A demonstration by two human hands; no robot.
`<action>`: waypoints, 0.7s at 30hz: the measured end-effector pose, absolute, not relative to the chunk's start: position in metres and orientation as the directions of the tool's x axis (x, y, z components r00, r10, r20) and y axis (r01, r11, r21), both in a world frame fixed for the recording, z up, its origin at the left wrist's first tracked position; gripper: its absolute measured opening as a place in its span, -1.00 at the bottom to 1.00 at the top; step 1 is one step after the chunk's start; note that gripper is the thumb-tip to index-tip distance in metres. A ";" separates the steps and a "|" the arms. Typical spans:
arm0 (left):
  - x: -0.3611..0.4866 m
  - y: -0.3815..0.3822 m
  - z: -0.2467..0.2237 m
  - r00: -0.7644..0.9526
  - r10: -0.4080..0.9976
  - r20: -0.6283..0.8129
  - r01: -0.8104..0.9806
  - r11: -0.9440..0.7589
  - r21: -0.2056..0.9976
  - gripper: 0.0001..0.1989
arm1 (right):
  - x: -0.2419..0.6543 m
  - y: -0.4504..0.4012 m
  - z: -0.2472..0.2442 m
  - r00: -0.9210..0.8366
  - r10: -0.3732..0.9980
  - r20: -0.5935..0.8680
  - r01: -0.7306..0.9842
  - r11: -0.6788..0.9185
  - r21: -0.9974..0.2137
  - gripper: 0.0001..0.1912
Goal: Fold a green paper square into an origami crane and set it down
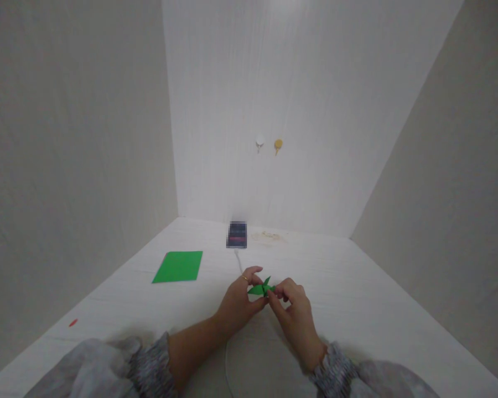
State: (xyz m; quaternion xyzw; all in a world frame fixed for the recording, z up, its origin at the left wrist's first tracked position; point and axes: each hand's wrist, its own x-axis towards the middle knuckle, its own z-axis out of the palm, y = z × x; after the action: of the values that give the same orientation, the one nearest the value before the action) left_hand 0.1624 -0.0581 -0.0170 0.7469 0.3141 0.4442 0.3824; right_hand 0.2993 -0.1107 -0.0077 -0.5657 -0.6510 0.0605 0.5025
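Note:
A small folded piece of green paper (pixel 257 289) with pointed flaps is held between both hands above the white table. My left hand (pixel 239 298) pinches it from the left, a ring on one finger. From the right, my right hand (pixel 292 309) grips its other end between thumb and fingers. One narrow green point sticks up between the hands. The fingertips cover part of the folded paper. A flat green square sheet (pixel 178 267) lies on the table to the left of my hands.
A dark, pixelated device (pixel 237 235) lies near the back wall, with a white cable (pixel 227 359) running toward me. A small red piece (pixel 73 322) is at the table's left edge. Two hooks, white (pixel 259 142) and yellow (pixel 278 144), hang on the back wall. Walls enclose both sides.

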 end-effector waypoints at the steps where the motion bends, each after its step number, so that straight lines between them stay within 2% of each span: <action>1: 0.163 -0.058 -0.017 0.418 0.809 0.413 0.126 -0.502 0.855 -0.46 | 0.300 -0.111 -0.007 0.144 0.788 0.599 0.689 0.355 -0.632 -0.83; 4: 0.163 -0.057 -0.019 0.441 0.814 0.379 0.128 -0.475 0.871 -0.34 | 0.310 -0.107 -0.005 0.131 0.753 0.645 0.749 0.352 -0.562 -0.84; 6: 0.162 -0.056 -0.021 0.436 0.814 0.383 0.146 -0.484 0.863 -0.34 | 0.328 -0.102 -0.001 0.124 0.734 0.668 0.808 0.316 -0.497 -0.84; 8: 0.161 -0.055 -0.022 0.441 0.815 0.376 0.178 -0.491 0.853 -0.41 | 0.357 -0.093 0.003 0.197 0.709 0.677 0.849 0.221 -0.479 -0.81; 13: 0.162 -0.052 -0.024 0.477 0.801 0.361 0.240 -0.514 0.824 -0.58 | 0.473 -0.062 0.011 0.426 0.612 0.666 0.851 -0.021 -0.525 -0.72; 16: 0.164 -0.049 -0.026 0.512 0.802 0.307 0.274 -0.491 0.827 -0.66 | 0.537 -0.042 0.012 0.549 0.575 0.607 0.805 -0.168 -0.568 -0.72; 19: 0.168 -0.042 -0.033 0.546 0.780 0.306 0.288 -0.517 0.806 -0.72 | 0.581 -0.020 0.005 0.626 0.573 0.529 0.751 -0.262 -0.606 -0.78; 21: 0.172 -0.036 -0.040 0.571 0.759 0.313 0.273 -0.535 0.799 -0.76 | 0.600 -0.005 -0.004 0.667 0.556 0.496 0.718 -0.302 -0.627 -0.74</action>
State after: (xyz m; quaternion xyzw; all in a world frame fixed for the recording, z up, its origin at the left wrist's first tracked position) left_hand 0.1717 -0.0363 -0.0396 0.8091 0.3189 0.3362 0.3615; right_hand 0.6003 -0.0050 -0.0040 -0.8015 -0.3975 -0.0928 0.4369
